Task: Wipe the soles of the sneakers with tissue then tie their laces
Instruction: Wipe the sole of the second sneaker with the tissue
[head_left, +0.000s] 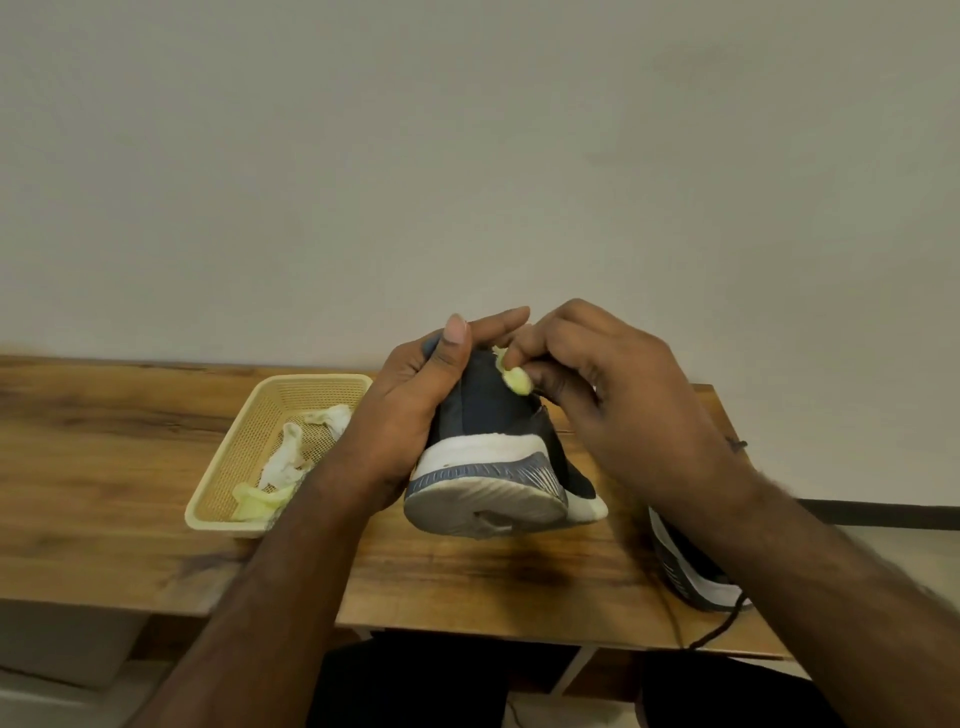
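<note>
A dark blue sneaker (493, 415) with a white midsole and grey sole is held above the table, its heel and sole facing me. My left hand (410, 405) grips its left side, thumb up along the heel. My right hand (613, 384) pinches a small yellowish tissue wad (517, 378) against the top of the heel. The second sneaker (685, 571) lies on the table at the right, partly hidden under my right forearm, with a dark lace (719, 631) trailing off the front edge.
A cream plastic basket (228, 467) at the left of the wooden table (104, 467) holds crumpled white and yellowish tissues (291, 457). A plain wall stands behind the table. My legs show under the table's front edge.
</note>
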